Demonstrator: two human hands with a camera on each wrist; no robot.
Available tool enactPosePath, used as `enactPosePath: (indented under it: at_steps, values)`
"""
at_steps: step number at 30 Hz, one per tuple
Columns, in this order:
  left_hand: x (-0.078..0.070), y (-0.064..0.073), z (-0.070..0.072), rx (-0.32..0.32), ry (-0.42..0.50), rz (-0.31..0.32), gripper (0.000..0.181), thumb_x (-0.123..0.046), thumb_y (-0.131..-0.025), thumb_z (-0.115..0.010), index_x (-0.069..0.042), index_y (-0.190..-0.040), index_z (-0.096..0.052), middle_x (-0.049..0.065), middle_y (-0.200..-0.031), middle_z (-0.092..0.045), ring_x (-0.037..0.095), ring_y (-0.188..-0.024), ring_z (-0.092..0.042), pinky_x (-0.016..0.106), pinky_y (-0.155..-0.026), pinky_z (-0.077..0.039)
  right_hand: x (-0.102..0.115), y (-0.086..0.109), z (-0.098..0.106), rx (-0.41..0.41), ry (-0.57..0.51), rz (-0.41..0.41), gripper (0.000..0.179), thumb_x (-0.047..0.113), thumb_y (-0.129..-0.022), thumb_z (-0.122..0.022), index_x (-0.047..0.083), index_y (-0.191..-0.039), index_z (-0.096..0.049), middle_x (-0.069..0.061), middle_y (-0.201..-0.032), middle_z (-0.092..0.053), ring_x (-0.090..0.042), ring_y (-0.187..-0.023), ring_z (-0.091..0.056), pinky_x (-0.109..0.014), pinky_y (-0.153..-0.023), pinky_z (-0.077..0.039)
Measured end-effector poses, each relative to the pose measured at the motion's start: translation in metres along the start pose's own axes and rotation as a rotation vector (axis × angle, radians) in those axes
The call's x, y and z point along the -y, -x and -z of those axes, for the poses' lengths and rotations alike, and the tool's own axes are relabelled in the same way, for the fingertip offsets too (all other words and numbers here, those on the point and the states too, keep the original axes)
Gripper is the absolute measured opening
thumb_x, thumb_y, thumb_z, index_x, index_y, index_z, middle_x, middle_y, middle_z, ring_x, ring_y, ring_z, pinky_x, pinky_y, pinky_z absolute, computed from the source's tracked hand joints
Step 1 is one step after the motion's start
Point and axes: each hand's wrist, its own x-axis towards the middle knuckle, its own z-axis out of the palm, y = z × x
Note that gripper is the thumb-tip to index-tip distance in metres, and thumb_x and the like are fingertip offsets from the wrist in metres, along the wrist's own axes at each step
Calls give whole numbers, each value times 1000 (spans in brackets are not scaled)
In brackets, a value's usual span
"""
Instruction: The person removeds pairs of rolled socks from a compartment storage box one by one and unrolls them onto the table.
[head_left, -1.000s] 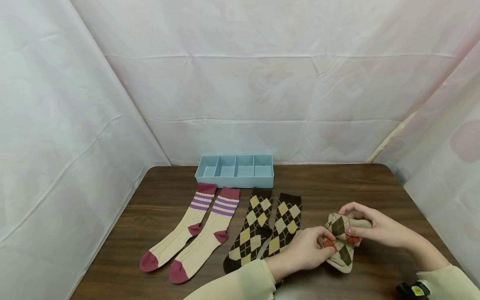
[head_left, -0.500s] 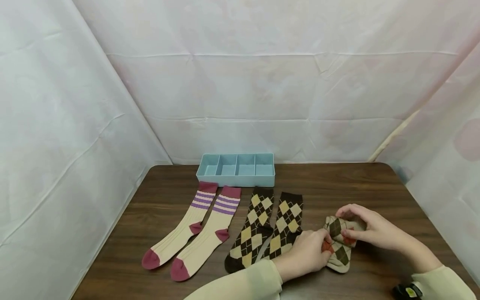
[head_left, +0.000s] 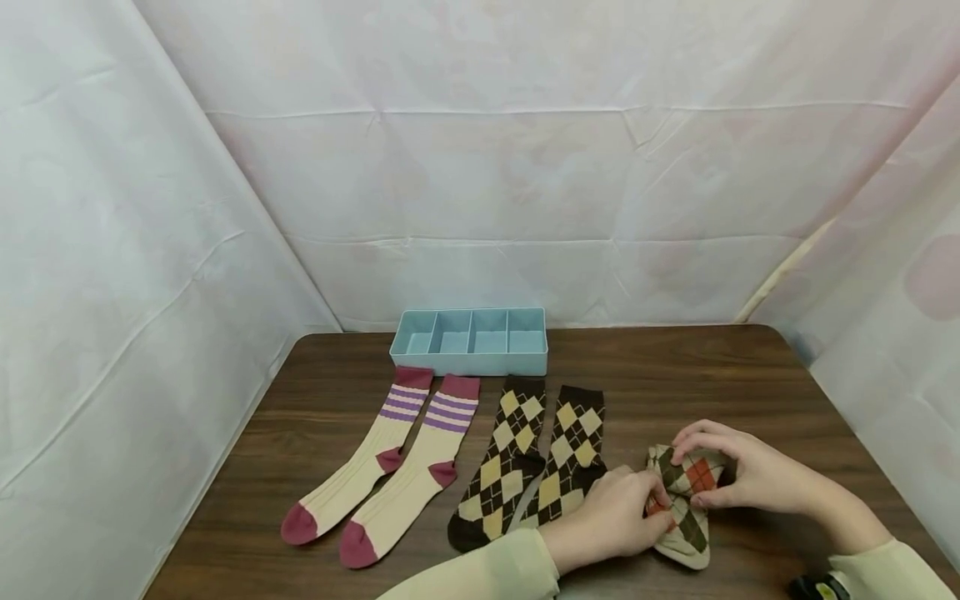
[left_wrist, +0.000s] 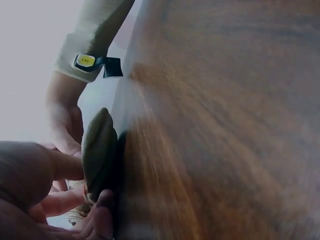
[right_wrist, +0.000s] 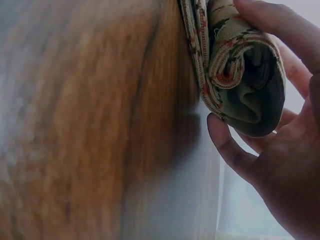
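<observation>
A beige argyle sock bundle (head_left: 699,478), with green and orange diamonds, lies partly rolled at the right of the table. My left hand (head_left: 611,515) pinches its left side. Curled over the rolled upper part is my right hand (head_left: 761,477), fingertips on top and thumb at the near side. In the right wrist view the layers of the roll (right_wrist: 267,117) show end-on, with the right thumb (right_wrist: 220,131) against its lower edge. Seen from the left wrist, the sock's beige-green edge (left_wrist: 99,150) stands up between both hands' fingers.
Two dark brown argyle socks (head_left: 498,467) lie flat left of my left hand. Beyond them are two cream socks (head_left: 416,467) with burgundy toes and purple stripes. A light-blue tray (head_left: 471,364) with several compartments stands at the back of the wooden table (head_left: 660,358).
My right hand has shifted its fingers onto the top of the roll, and more of an orange diamond shows. The bundle has come slightly nearer. My left hand keeps its pinch.
</observation>
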Motion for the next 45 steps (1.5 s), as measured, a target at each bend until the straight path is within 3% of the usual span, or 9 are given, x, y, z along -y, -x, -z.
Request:
enactPosePath:
  at_steps: [3, 13, 20, 24, 31, 35, 38, 41, 45]
  values:
    - [1, -2, 0, -25, 14, 1, 14, -33, -98, -82, -26, -109, -76, -17, -74, -54, -3, -78, -48, 16, -63, -38, -1, 1, 1, 14, -8, -11, 49, 26, -89, -95, 29, -130, -69, 2, -138, -61, -6, -121, -61, -29, -89, -56]
    - [5, -5, -6, -36, 1, -7, 19, -31, -95, -87, -26, -108, -74, -18, -74, -53, -3, -73, -47, 15, -62, -38, -4, 2, 1, -15, 17, -22, 51, 23, -88, -95, 27, -132, -68, 6, -136, -64, -6, -120, -62, -28, -91, -55]
    - [5, -4, -2, -16, 9, -36, 31, -32, -96, -88, -24, -122, -73, -14, -102, -71, -3, -93, -59, 15, -75, -46, -11, 1, 5, -42, 15, -12, 51, 10, -92, -90, 22, -134, -66, 6, -126, -70, -5, -101, -64, -28, -73, -53]
    - [4, -3, -1, 18, 4, -58, 33, -32, -96, -88, -24, -125, -73, -13, -106, -72, -3, -94, -59, 13, -76, -46, -15, -1, 12, -33, 32, -63, 42, 6, -97, -83, 22, -132, -65, 9, -116, -71, -4, -92, -63, -28, -66, -50]
    - [3, -2, -3, 51, 2, -64, 34, -32, -96, -87, -24, -127, -74, -12, -108, -72, -3, -95, -59, 13, -78, -46, -17, -7, 21, -38, 53, -194, 22, 12, -108, -71, 18, -128, -66, -3, -122, -75, 0, -93, -64, -29, -67, -51]
    - [3, -3, -3, 56, 12, -53, 33, -32, -97, -86, -25, -127, -74, -13, -106, -71, -3, -94, -58, 13, -76, -45, -21, -12, 22, -33, 26, -243, 19, 16, -109, -69, 19, -128, -66, -3, -120, -73, -2, -86, -62, -29, -65, -49]
    - [2, -4, -2, 53, 19, -42, 32, -33, -97, -86, -25, -126, -74, -13, -104, -70, -4, -91, -56, 13, -74, -44, -25, -15, 20, -61, 27, -209, 22, 13, -108, -71, 18, -128, -66, 3, -118, -71, -5, -87, -63, -29, -65, -50]
    - [2, -3, -2, 47, 21, -36, 32, -32, -97, -86, -25, -125, -74, -14, -102, -69, -4, -89, -55, 12, -72, -43, -28, -18, 17, -109, 46, -111, 29, 4, -103, -76, 20, -126, -69, 6, -117, -69, -8, -93, -65, -29, -68, -53]
    - [2, -3, -3, 46, 26, -33, 31, -32, -96, -87, -26, -124, -74, -15, -98, -66, -4, -86, -53, 12, -70, -42, -31, -20, 15, -141, 58, 16, 40, -8, -96, -78, 23, -119, -72, 1, -121, -66, -9, -97, -64, -28, -71, -54]
